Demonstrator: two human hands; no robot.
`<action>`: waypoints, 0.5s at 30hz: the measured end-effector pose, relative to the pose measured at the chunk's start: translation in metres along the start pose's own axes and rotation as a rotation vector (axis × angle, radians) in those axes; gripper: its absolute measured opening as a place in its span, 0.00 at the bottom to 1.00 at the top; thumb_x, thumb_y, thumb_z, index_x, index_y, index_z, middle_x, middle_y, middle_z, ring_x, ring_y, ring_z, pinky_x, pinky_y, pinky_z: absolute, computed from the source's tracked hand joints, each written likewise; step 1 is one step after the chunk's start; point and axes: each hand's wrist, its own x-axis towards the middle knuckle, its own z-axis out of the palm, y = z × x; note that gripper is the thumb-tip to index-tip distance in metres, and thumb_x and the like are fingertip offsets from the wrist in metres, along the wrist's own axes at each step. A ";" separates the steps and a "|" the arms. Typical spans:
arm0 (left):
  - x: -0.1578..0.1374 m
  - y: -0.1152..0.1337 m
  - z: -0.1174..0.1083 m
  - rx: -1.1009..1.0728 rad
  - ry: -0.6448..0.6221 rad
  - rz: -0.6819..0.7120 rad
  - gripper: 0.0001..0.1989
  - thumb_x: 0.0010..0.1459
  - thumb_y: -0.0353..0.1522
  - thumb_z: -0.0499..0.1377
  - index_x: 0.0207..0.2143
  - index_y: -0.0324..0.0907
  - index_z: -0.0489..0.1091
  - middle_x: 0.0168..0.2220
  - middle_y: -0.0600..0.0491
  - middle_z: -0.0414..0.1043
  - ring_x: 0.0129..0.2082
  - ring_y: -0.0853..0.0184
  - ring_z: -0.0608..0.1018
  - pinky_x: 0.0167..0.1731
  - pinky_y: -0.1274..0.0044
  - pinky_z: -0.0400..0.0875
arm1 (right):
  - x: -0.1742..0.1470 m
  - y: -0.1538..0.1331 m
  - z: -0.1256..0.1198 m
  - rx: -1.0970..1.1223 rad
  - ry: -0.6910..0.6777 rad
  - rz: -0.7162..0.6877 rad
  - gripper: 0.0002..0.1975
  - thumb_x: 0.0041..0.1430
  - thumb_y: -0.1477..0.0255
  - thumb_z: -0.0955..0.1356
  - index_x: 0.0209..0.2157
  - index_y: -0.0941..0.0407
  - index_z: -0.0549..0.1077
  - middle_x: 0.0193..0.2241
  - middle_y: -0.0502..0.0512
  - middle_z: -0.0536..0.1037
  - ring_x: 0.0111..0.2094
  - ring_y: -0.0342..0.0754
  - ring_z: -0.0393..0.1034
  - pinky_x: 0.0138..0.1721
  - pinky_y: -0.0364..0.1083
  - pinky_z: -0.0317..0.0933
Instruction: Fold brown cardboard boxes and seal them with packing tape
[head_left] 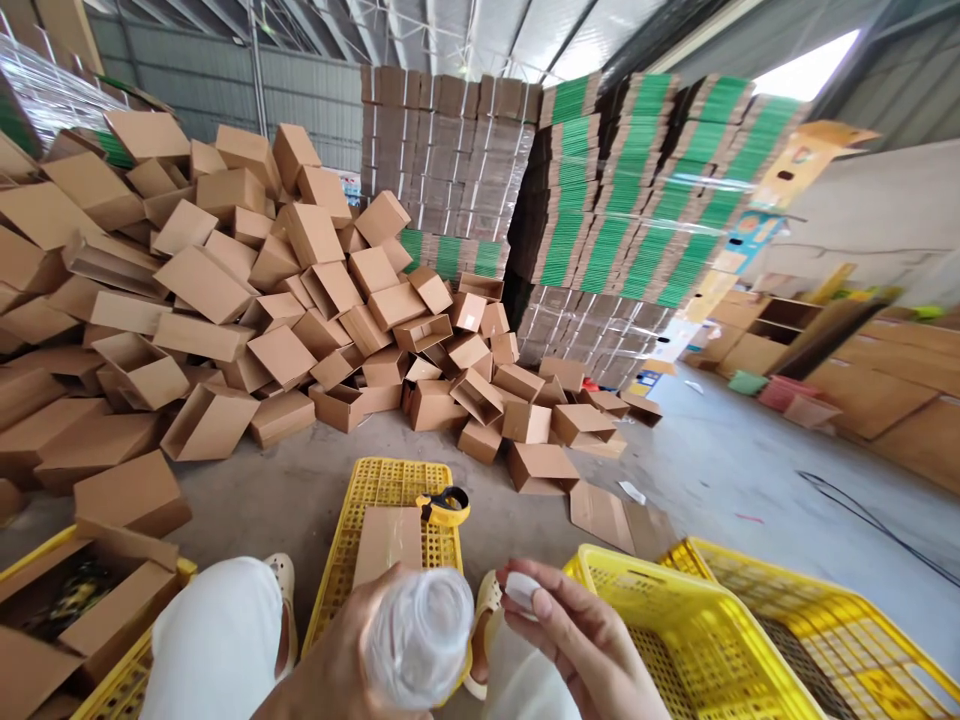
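Wrapped around a clear plastic bottle (418,640) is my left hand (341,640), low in the middle of the view. The bottle's top tilts up toward me. Just to the right, my right hand (592,645) pinches a small round white cap (522,590) between thumb and fingers, apart from the bottle. Beyond my left hand, a closed, taped cardboard box (390,538) lies on an overturned yellow plastic crate (375,472). A yellow and black tape dispenser (444,507) rests beside that box, at the crate's far right corner.
A large heap of small cardboard boxes (285,350) covers the floor ahead. Tall stacks of flattened cartons (622,190) stand behind. Yellow crates (660,580) sit at my right. At lower left, an open carton (112,620) holds dark items inside another yellow crate (124,690).
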 end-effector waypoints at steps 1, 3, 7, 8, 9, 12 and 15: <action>0.001 0.004 -0.003 -0.007 -0.007 -0.022 0.28 0.49 0.39 0.74 0.51 0.46 0.71 0.36 0.52 0.79 0.32 0.62 0.80 0.35 0.74 0.80 | 0.000 0.008 -0.003 0.050 0.022 0.035 0.27 0.48 0.56 0.83 0.45 0.57 0.85 0.45 0.64 0.86 0.46 0.55 0.82 0.54 0.51 0.75; 0.001 0.011 -0.010 0.015 -0.053 -0.041 0.26 0.51 0.41 0.73 0.50 0.44 0.73 0.39 0.50 0.78 0.35 0.63 0.80 0.37 0.76 0.78 | 0.000 0.022 -0.009 0.153 0.050 0.095 0.28 0.48 0.59 0.84 0.49 0.58 0.84 0.47 0.64 0.85 0.46 0.54 0.82 0.53 0.49 0.75; 0.007 0.013 -0.018 0.037 -0.085 0.122 0.17 0.66 0.45 0.63 0.51 0.46 0.74 0.42 0.48 0.78 0.41 0.61 0.82 0.42 0.75 0.76 | 0.006 0.042 -0.022 0.337 0.046 0.170 0.30 0.49 0.63 0.84 0.53 0.59 0.82 0.50 0.66 0.84 0.48 0.54 0.82 0.54 0.48 0.74; 0.009 0.012 -0.018 0.048 -0.086 0.178 0.15 0.69 0.45 0.60 0.52 0.46 0.73 0.43 0.48 0.79 0.42 0.61 0.82 0.44 0.74 0.76 | 0.008 0.046 -0.025 0.366 0.046 0.179 0.31 0.49 0.63 0.84 0.53 0.58 0.82 0.51 0.66 0.84 0.50 0.54 0.82 0.56 0.48 0.73; 0.011 0.012 -0.018 0.066 -0.085 0.231 0.14 0.72 0.43 0.57 0.52 0.46 0.73 0.43 0.47 0.79 0.43 0.61 0.82 0.46 0.73 0.76 | 0.010 0.049 -0.028 0.385 0.048 0.186 0.31 0.49 0.63 0.84 0.53 0.58 0.81 0.52 0.66 0.83 0.51 0.55 0.82 0.57 0.49 0.73; 0.016 0.016 -0.017 0.134 -0.080 0.322 0.15 0.74 0.42 0.54 0.57 0.48 0.70 0.45 0.46 0.79 0.44 0.60 0.82 0.48 0.70 0.76 | 0.015 0.056 -0.035 0.414 0.062 0.197 0.32 0.46 0.62 0.84 0.53 0.57 0.82 0.54 0.67 0.83 0.53 0.58 0.81 0.60 0.52 0.71; 0.022 0.026 -0.017 0.169 -0.069 0.379 0.17 0.72 0.44 0.56 0.57 0.49 0.69 0.45 0.46 0.79 0.44 0.59 0.82 0.47 0.69 0.76 | 0.018 0.061 -0.041 0.420 0.062 0.190 0.31 0.45 0.60 0.85 0.50 0.57 0.83 0.54 0.68 0.82 0.55 0.60 0.80 0.61 0.53 0.70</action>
